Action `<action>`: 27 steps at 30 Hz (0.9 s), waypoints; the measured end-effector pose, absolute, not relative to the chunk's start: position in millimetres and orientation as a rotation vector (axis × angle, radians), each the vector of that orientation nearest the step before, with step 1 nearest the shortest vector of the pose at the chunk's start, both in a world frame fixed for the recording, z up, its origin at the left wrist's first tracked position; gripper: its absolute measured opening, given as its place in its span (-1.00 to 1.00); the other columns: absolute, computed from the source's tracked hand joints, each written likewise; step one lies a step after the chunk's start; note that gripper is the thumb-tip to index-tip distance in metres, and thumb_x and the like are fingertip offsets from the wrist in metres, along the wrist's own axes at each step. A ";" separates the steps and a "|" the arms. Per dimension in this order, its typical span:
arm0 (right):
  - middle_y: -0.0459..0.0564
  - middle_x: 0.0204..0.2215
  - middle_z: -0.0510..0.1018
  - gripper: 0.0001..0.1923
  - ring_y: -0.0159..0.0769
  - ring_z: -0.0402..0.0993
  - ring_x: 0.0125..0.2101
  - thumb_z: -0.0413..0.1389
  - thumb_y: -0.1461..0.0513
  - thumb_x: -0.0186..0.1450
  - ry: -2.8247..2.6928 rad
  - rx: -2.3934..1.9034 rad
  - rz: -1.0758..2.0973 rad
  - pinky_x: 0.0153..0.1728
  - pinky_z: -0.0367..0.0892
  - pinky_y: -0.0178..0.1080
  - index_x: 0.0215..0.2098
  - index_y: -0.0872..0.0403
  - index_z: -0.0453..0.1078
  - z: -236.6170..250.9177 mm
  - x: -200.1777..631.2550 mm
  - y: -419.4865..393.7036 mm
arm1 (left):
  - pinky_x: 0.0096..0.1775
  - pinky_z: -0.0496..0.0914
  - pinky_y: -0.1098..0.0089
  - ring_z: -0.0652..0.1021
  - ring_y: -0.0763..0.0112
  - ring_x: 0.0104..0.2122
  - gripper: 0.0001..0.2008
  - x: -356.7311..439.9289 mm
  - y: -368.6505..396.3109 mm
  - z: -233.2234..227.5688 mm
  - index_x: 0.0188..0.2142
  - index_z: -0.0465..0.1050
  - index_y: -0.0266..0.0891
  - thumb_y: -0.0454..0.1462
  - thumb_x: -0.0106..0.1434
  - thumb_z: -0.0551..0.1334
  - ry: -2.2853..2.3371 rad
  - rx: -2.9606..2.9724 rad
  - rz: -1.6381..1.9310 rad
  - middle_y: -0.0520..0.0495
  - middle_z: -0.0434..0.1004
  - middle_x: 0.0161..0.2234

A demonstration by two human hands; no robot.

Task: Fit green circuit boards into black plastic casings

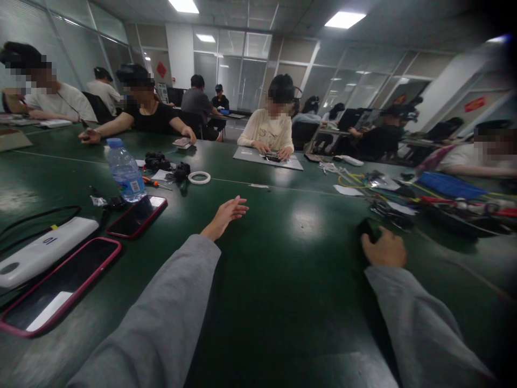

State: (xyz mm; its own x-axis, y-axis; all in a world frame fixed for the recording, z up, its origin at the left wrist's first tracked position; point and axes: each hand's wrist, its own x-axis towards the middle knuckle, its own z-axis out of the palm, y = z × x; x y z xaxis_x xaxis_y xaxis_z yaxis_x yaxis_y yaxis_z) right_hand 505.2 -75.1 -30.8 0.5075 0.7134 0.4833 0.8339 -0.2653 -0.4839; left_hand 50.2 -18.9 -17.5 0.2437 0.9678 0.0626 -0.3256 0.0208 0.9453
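Observation:
My left hand (226,214) reaches out over the dark green table (283,269), fingers straight and apart, holding nothing. It hovers to the right of a red-cased phone (137,216). My right hand (383,249) rests on the table with its fingers curled around a small black object (367,228), mostly hidden by the hand. Both arms wear grey sleeves.
At the left lie a water bottle (126,171), a white power bank (44,249) and a pink-cased phone (56,286). A tape ring (199,177) and black parts sit further back. Cables and tools (404,202) clutter the right. Several people sit around the table.

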 end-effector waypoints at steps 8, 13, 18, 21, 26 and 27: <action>0.13 -0.05 0.30 -0.48 -0.07 0.31 -0.08 0.06 0.15 0.27 -1.940 -1.554 -0.023 -0.03 0.29 -0.05 0.19 0.02 0.15 -29.6 255.7 -52.3 | 0.15 0.15 0.26 0.34 0.28 0.14 -0.61 58.0 -14.6 -31.1 -0.02 0.41 -0.16 -0.11 0.19 0.26 0.907 1.235 1.389 -0.15 0.38 0.10; 0.16 -0.01 0.31 -0.47 -0.04 0.30 -0.03 -0.02 0.15 0.33 -2.206 -1.352 -0.045 -0.02 0.31 -0.03 0.25 0.07 0.05 -27.6 205.7 -55.1 | 0.16 0.16 0.26 0.33 0.26 0.14 -0.55 62.6 -6.7 -41.4 0.04 0.33 -0.23 -0.22 0.16 0.29 0.974 1.321 1.477 -0.20 0.33 0.11; 0.26 0.03 0.29 -0.33 0.02 0.26 0.03 0.10 0.09 0.27 -2.073 -1.424 -0.079 -0.01 0.32 0.01 0.22 0.22 0.03 -37.7 218.2 -47.0 | 0.16 0.19 0.19 0.37 0.23 0.10 -0.55 62.0 -1.9 -46.0 0.04 0.32 -0.27 -0.27 0.15 0.28 0.998 1.404 1.439 -0.23 0.34 0.09; 0.25 -0.03 0.33 -0.38 0.02 0.30 -0.01 0.15 0.09 0.22 -2.019 -1.442 -0.100 -0.02 0.32 0.01 0.13 0.25 0.14 -43.4 222.2 -42.1 | 0.15 0.22 0.18 0.39 0.23 0.08 -0.56 62.3 -2.4 -45.1 0.02 0.32 -0.29 -0.28 0.14 0.29 0.998 1.426 1.419 -0.24 0.36 0.07; 0.14 -0.14 0.40 -0.55 -0.06 0.37 -0.13 0.16 0.14 0.22 -2.012 -1.412 -0.056 -0.10 0.37 -0.05 0.00 0.17 0.23 -38.5 220.9 -44.5 | 0.15 0.23 0.22 0.38 0.25 0.10 -0.49 62.6 -2.1 -43.9 0.05 0.28 -0.30 -0.31 0.11 0.32 0.969 1.303 1.465 -0.26 0.32 0.10; 0.14 -0.12 0.40 -0.56 -0.07 0.38 -0.12 0.14 0.16 0.23 -2.018 -1.391 -0.058 -0.10 0.38 -0.05 0.02 0.16 0.21 -36.4 220.4 -46.2 | 0.15 0.23 0.22 0.39 0.25 0.09 -0.50 62.1 -1.8 -43.6 0.05 0.29 -0.30 -0.30 0.11 0.32 0.955 1.271 1.471 -0.25 0.34 0.09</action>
